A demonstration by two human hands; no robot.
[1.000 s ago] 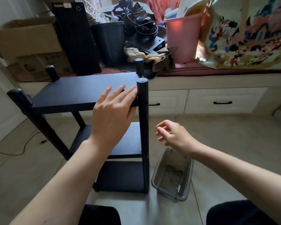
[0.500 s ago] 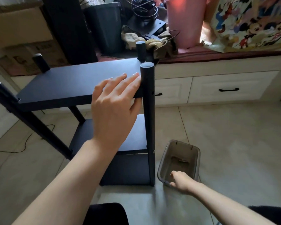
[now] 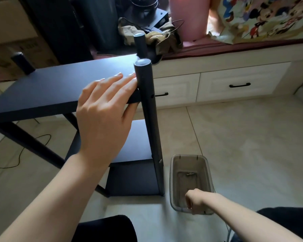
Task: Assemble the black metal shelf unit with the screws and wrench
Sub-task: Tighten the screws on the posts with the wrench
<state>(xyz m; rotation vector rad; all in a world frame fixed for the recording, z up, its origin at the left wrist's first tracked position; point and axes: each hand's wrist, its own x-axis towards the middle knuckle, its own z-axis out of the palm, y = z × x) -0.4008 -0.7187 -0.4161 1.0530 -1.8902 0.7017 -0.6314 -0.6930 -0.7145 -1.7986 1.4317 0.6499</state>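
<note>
The black metal shelf unit point(image 3: 59, 88) stands upright on the tiled floor point(image 3: 243, 145) and fills the left half of the view, from 9 o'clock to centre. Its top shelf board point(image 3: 42, 89) runs level between four round posts; a lower shelf point(image 3: 138, 142) and a bottom panel point(image 3: 133, 179) sit beneath it.

The left hand point(image 3: 103, 116) lies palm-down on the top shelf board at its near right corner. Its fingers point(image 3: 119, 79) are straight and together, with the tips touching the near right post point(image 3: 148, 109); the thumb wraps under the board's front edge. The near right post stands vertical at centre and shows open screw holes in its side (one at top-shelf height, others lower). The far right post point(image 3: 140, 44) rises behind it at 12 o'clock.

A clear plastic container point(image 3: 206, 165) sits on the floor just right of the post's foot, at 5 o'clock. A small metal part point(image 3: 190, 174), probably a screw, lies on its bottom. The right hand point(image 3: 197, 201) reaches into the near end of the container with its fingers curled downward; whether they are clamped on anything cannot be told.

White drawers point(image 3: 241, 81) with black handles run along the wall at 2 o'clock, under a ledge carrying a pink bin point(image 3: 189, 16).
</note>
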